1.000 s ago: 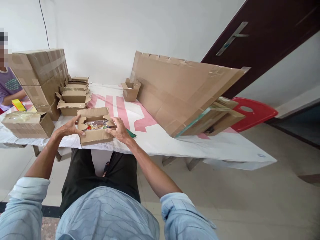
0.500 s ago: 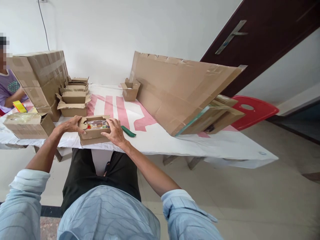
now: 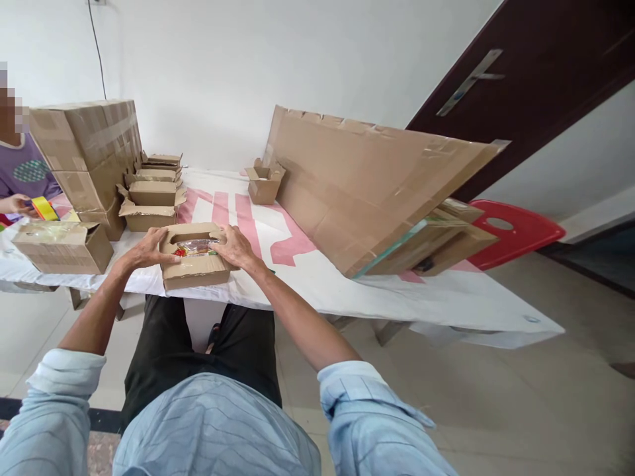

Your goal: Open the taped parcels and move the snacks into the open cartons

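Observation:
A small cardboard box (image 3: 196, 272) sits near the table's front edge, its top flaps partly folded in around an oblong gap. Shiny clear packaging (image 3: 196, 245) with red and green bits shows through that gap. My left hand (image 3: 147, 250) grips the box's left end, thumb on the front flap. At the right end, my right hand (image 3: 235, 247) clasps the box, fingers over the top edge. What lies deeper inside is hidden. Behind my right forearm, only a sliver of a green-handled tool shows.
Stacked taped cartons (image 3: 82, 139) and a row of open boxes (image 3: 151, 205) stand at left, with a taped box (image 3: 62, 248) in front. A co-worker's hand (image 3: 20, 205) is beside a yellow item. A large cardboard sheet (image 3: 357, 185) leans at right near a red chair (image 3: 520, 228).
The box's flaps have come further over its contents, and my right hand has shifted to its right end. The view has swung slightly left. The co-worker's hand now shows by the yellow item.

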`<state>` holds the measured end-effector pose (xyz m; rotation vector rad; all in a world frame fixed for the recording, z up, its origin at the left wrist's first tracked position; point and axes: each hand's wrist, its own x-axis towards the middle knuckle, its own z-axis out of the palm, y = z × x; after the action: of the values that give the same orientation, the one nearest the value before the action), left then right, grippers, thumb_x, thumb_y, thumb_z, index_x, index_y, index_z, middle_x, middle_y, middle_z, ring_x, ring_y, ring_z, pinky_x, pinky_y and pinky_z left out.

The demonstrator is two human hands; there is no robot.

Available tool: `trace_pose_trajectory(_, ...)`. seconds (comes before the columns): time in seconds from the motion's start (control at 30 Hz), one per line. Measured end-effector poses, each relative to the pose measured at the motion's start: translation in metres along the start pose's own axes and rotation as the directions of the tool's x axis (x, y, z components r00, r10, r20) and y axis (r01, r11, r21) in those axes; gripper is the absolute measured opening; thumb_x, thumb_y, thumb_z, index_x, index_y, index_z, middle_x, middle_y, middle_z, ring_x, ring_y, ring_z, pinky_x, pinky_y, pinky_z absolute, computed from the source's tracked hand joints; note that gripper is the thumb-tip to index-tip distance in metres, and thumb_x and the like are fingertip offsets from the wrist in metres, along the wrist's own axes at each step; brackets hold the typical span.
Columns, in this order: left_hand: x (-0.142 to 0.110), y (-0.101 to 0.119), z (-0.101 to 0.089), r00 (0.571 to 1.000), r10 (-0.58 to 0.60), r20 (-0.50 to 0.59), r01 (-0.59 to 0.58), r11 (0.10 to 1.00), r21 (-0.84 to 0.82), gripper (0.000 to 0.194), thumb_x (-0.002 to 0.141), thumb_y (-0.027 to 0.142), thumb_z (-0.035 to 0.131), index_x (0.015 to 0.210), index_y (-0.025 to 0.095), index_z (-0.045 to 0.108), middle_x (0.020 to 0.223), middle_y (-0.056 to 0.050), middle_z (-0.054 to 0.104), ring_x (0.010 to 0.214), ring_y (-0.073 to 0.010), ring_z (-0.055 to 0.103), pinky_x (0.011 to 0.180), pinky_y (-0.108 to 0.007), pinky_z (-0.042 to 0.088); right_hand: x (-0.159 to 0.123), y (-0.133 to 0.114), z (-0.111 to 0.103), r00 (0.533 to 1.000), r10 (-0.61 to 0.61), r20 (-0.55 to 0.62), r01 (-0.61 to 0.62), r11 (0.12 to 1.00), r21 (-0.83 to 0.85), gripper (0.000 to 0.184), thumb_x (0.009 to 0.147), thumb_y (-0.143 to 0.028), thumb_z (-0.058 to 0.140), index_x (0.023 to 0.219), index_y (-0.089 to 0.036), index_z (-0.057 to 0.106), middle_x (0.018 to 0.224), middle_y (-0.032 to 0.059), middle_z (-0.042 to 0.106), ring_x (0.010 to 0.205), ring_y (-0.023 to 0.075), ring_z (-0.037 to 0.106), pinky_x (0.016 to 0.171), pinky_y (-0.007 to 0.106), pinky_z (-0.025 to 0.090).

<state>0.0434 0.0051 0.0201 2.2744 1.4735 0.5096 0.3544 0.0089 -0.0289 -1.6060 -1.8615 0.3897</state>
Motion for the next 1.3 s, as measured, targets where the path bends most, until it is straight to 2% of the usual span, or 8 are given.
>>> trace_pose_trajectory(0.27,-0.009,0.001,0.023,0.953,-0.043,-0.3,-0.034,0.968,-0.247,0.088,0.097,0.057,0.067,0.176,0.024,0.049,0.167,-0.016,0.063,0.148,-0.0409,0.064,0.129,-0.055,0.049,0.003,0.007,-0.015,0.994,0.086,-0.073,-0.083,0.996,0.042,0.053,0.106,-0.031,0.052,0.154,-0.02,0.071,0.143,0.0147,0.081,0.132,0.0358,0.075,0.114,0.046,0.06)
trace_pose_trajectory(0.4,-0.014,-0.003,0.025,0.871,0.015,-0.49,-0.048,0.997,-0.055,0.068,0.102,0.042,0.061,0.167,0.023,0.063,0.169,-0.018,0.06,0.162,-0.0464,0.049,0.134,-0.063,0.039,0.001,0.013,-0.034,0.989,0.086,-0.121,-0.095,0.993,-0.068,0.051,0.111,-0.024,0.044,0.154,-0.016,0.069,0.141,0.0166,0.081,0.127,0.0325,0.075,0.109,0.044,0.061)
trace_pose_trajectory(0.47,-0.019,0.002,0.03,0.884,0.078,-0.462,-0.019,0.991,0.129,0.045,0.105,0.038,0.061,0.144,0.025,0.079,0.162,-0.017,0.067,0.168,-0.0477,0.038,0.132,-0.068,0.035,-0.009,0.01,-0.041,0.99,-0.015,-0.139,-0.025,0.959,-0.281,0.049,0.108,-0.019,0.048,0.151,-0.014,0.07,0.143,0.0208,0.078,0.129,0.0346,0.072,0.11,0.048,0.061)
trace_pose_trajectory(0.57,-0.023,0.016,0.044,0.953,0.089,-0.29,-0.017,0.97,0.243,0.032,0.109,0.036,0.06,0.112,0.019,0.087,0.127,-0.021,0.08,0.153,-0.0451,0.053,0.125,-0.065,0.037,-0.026,0.013,-0.043,0.988,-0.148,-0.048,0.127,0.944,-0.306,0.03,0.099,-0.016,0.059,0.121,-0.014,0.079,0.15,0.0292,0.072,0.143,0.0446,0.06,0.124,0.065,0.049)
trace_pose_trajectory(0.8,-0.007,0.014,0.081,0.981,-0.029,-0.194,0.055,0.99,0.13,0.066,0.1,0.074,0.077,0.131,0.016,0.077,0.152,-0.025,0.065,0.144,-0.0426,0.062,0.124,-0.06,0.039,-0.004,0.067,-0.014,0.857,-0.505,0.099,0.509,0.861,-0.014,0.015,0.098,-0.033,0.067,0.086,-0.033,0.076,0.102,0.0171,0.075,0.136,0.0441,0.066,0.135,0.076,0.037)
trace_pose_trajectory(0.97,-0.021,0.011,0.095,0.952,0.021,-0.305,-0.009,0.999,0.04,0.085,0.098,0.08,0.077,0.154,0.017,0.062,0.173,-0.029,0.051,0.159,-0.0468,0.053,0.127,-0.061,0.046,0.012,0.044,-0.022,0.902,-0.314,0.295,0.375,0.91,-0.178,0.018,0.103,-0.038,0.068,0.098,-0.024,0.079,0.112,0.0181,0.076,0.127,0.0454,0.071,0.123,0.075,0.05)
trace_pose_trajectory(1.13,-0.029,0.003,0.088,0.933,0.074,-0.351,-0.068,0.997,0.027,0.1,0.096,0.08,0.079,0.167,0.015,0.051,0.18,-0.032,0.044,0.167,-0.0489,0.045,0.134,-0.064,0.042,0.022,0.002,-0.037,0.865,-0.251,0.434,0.362,0.912,-0.193,0.03,0.108,-0.046,0.066,0.111,-0.022,0.082,0.112,0.0111,0.085,0.107,0.0318,0.077,0.098,0.043,0.061)
trace_pose_trajectory(1.3,-0.036,0.002,0.083,0.924,0.093,-0.37,-0.082,0.996,0.045,0.097,0.097,0.081,0.078,0.168,0.02,0.052,0.181,-0.028,0.046,0.169,-0.0487,0.044,0.135,-0.065,0.041,0.027,-0.018,-0.038,0.851,-0.122,0.51,0.276,0.932,-0.237,0.056,0.088,-0.052,0.09,0.136,-0.025,0.081,0.141,0.0135,0.083,0.127,0.0399,0.076,0.1,0.044,0.057)
